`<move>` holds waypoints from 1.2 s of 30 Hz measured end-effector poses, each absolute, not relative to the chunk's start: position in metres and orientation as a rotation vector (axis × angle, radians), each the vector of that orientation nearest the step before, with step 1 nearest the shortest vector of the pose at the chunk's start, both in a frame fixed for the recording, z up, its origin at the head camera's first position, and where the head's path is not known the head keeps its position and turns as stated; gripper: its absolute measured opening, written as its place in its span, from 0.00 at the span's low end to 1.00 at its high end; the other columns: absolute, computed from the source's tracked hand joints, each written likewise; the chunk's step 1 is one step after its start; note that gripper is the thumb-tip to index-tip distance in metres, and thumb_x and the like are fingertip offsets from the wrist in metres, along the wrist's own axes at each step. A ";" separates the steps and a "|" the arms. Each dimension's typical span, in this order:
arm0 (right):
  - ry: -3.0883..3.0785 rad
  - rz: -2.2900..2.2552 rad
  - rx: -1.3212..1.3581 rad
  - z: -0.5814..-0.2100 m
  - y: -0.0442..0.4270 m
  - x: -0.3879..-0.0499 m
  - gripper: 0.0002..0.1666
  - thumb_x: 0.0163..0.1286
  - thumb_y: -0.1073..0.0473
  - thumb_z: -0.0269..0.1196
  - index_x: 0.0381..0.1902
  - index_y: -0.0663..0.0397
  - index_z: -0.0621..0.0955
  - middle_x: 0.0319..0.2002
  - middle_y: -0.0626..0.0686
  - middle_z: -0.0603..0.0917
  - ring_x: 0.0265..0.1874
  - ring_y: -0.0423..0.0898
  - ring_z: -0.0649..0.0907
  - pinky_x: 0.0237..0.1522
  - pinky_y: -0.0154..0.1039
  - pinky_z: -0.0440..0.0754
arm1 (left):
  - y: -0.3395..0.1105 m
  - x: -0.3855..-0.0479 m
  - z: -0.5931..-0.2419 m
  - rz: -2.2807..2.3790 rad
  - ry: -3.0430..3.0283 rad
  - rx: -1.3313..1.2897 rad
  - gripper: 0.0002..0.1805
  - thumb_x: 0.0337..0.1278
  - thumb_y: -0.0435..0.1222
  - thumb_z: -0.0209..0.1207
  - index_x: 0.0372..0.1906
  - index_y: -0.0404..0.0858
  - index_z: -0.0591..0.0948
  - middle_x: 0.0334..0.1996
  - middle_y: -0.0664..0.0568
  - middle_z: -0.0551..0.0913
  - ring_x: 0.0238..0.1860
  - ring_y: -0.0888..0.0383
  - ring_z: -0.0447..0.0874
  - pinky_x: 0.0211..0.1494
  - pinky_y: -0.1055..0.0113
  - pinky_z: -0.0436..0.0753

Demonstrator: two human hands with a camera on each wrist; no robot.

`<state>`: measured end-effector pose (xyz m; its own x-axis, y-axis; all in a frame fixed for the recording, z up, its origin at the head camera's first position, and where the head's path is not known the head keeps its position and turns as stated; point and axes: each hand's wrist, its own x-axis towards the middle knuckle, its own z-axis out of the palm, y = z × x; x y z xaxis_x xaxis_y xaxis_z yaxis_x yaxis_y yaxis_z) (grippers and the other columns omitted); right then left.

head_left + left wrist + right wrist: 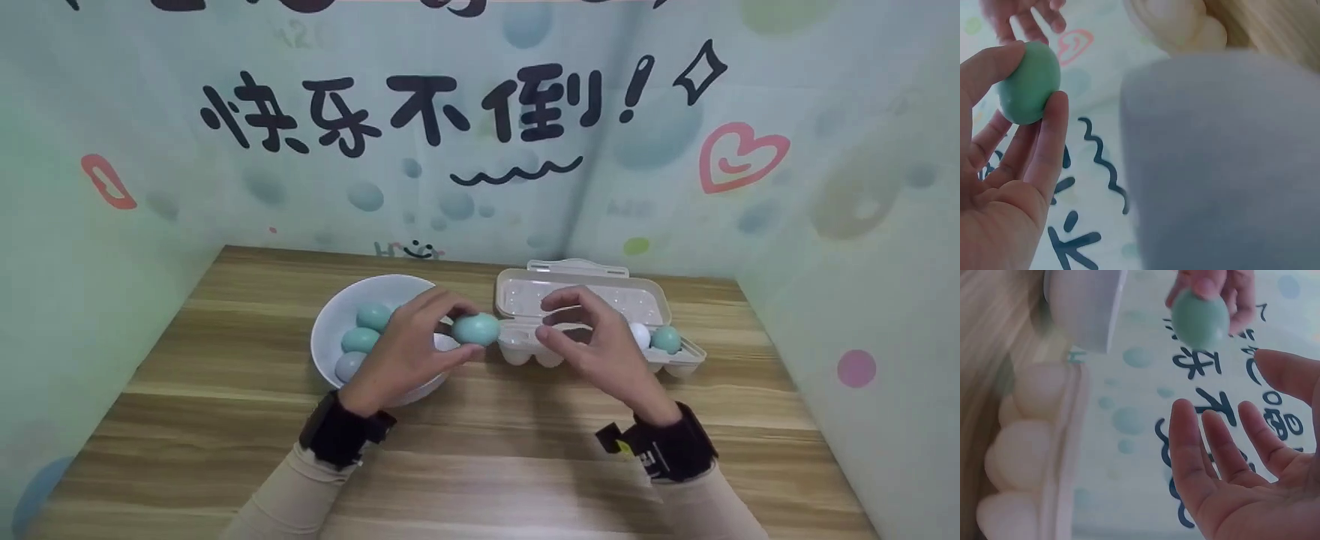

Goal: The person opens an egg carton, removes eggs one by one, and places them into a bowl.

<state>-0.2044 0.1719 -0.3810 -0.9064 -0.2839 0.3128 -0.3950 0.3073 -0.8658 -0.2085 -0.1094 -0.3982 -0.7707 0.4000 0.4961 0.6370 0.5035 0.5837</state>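
Observation:
A green egg (477,329) is pinched between the thumb and fingers of my left hand (409,341), held above the right rim of the white bowl (321,352). In the left wrist view the same egg (1030,84) is gripped near its ends. My right hand (600,345) hovers over the egg carton (517,334), its fingers apart and loosely bent with nothing between them. The right wrist view shows that palm (1258,495) facing the egg, a gap between them. Inside the bowl lie green eggs (361,340) and a greyish-blue egg (349,366).
The carton's lid (581,292) stands open toward the back wall. At the carton's right end sit a white egg (640,335) and a green egg (666,340). Printed cloth walls (420,210) enclose the wooden table (480,465) at the back and sides.

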 end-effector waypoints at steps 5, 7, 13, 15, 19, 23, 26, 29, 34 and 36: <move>-2.453 1.651 0.552 -0.370 0.186 -0.207 0.20 0.71 0.64 0.73 0.57 0.59 0.81 0.56 0.56 0.84 0.56 0.56 0.86 0.56 0.38 0.87 | -0.134 -0.216 -0.382 -1.039 -2.577 -0.839 0.21 0.58 0.37 0.77 0.54 0.40 0.84 0.49 0.52 0.84 0.49 0.58 0.85 0.53 0.66 0.87; -2.452 1.639 0.532 -0.367 0.189 -0.208 0.20 0.71 0.64 0.72 0.58 0.59 0.81 0.57 0.56 0.83 0.56 0.53 0.86 0.56 0.37 0.87 | -0.144 -0.220 -0.375 -0.981 -2.645 -0.820 0.21 0.59 0.38 0.77 0.55 0.39 0.84 0.49 0.51 0.84 0.49 0.56 0.85 0.54 0.62 0.87; -2.417 1.647 0.521 -0.366 0.195 -0.209 0.20 0.71 0.67 0.71 0.58 0.63 0.81 0.57 0.55 0.83 0.55 0.52 0.86 0.55 0.36 0.87 | -0.164 -0.239 -0.373 -0.842 -2.752 -0.849 0.20 0.57 0.37 0.77 0.53 0.38 0.84 0.48 0.48 0.85 0.49 0.51 0.84 0.55 0.56 0.85; -2.401 1.655 0.525 -0.366 0.197 -0.210 0.20 0.70 0.68 0.71 0.57 0.64 0.81 0.57 0.55 0.83 0.54 0.52 0.86 0.54 0.37 0.88 | -0.167 -0.244 -0.377 -0.804 -2.762 -0.903 0.19 0.56 0.36 0.77 0.50 0.37 0.83 0.46 0.48 0.86 0.48 0.51 0.83 0.54 0.55 0.84; -2.384 1.655 0.520 -0.366 0.202 -0.212 0.20 0.69 0.71 0.71 0.57 0.65 0.81 0.57 0.55 0.83 0.53 0.51 0.87 0.53 0.40 0.89 | -0.168 -0.249 -0.385 -0.743 -2.782 -1.018 0.18 0.53 0.34 0.78 0.44 0.36 0.82 0.39 0.48 0.83 0.42 0.51 0.79 0.47 0.59 0.80; -2.368 1.648 0.528 -0.364 0.204 -0.213 0.19 0.69 0.72 0.71 0.56 0.67 0.81 0.57 0.56 0.83 0.51 0.50 0.87 0.51 0.39 0.89 | -0.165 -0.249 -0.391 -0.753 -2.837 -1.074 0.17 0.49 0.32 0.77 0.42 0.37 0.81 0.36 0.49 0.81 0.38 0.54 0.75 0.43 0.62 0.77; -2.351 1.656 0.545 -0.365 0.204 -0.214 0.18 0.68 0.73 0.71 0.55 0.66 0.82 0.56 0.57 0.83 0.50 0.51 0.88 0.50 0.39 0.90 | -0.161 -0.247 -0.394 -0.766 -2.878 -1.092 0.17 0.48 0.31 0.76 0.41 0.38 0.81 0.36 0.50 0.81 0.38 0.55 0.76 0.43 0.63 0.78; -2.350 1.662 0.549 -0.365 0.204 -0.214 0.18 0.67 0.73 0.71 0.54 0.65 0.82 0.57 0.57 0.83 0.50 0.51 0.88 0.50 0.39 0.90 | -0.156 -0.246 -0.397 -0.747 -2.888 -1.115 0.16 0.50 0.31 0.75 0.42 0.37 0.81 0.36 0.49 0.82 0.38 0.55 0.76 0.44 0.62 0.79; -2.376 1.640 0.520 -0.366 0.204 -0.214 0.18 0.68 0.72 0.71 0.55 0.65 0.82 0.57 0.58 0.82 0.51 0.49 0.88 0.50 0.37 0.89 | -0.150 -0.245 -0.401 -0.692 -2.877 -1.146 0.14 0.52 0.31 0.74 0.42 0.36 0.82 0.35 0.49 0.82 0.37 0.55 0.75 0.44 0.61 0.78; -2.382 1.634 0.512 -0.366 0.205 -0.214 0.18 0.69 0.72 0.71 0.55 0.64 0.82 0.57 0.57 0.82 0.51 0.49 0.88 0.51 0.37 0.89 | -0.149 -0.245 -0.402 -0.677 -2.885 -1.139 0.14 0.52 0.32 0.73 0.43 0.37 0.82 0.35 0.49 0.82 0.36 0.55 0.75 0.43 0.60 0.78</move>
<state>-0.2144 0.2046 -0.3657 -0.9182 -0.1651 0.3599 -0.3953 0.3261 -0.8588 -0.2452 -0.1489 -0.4017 -0.7423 0.6588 0.1226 0.6446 0.6520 0.3992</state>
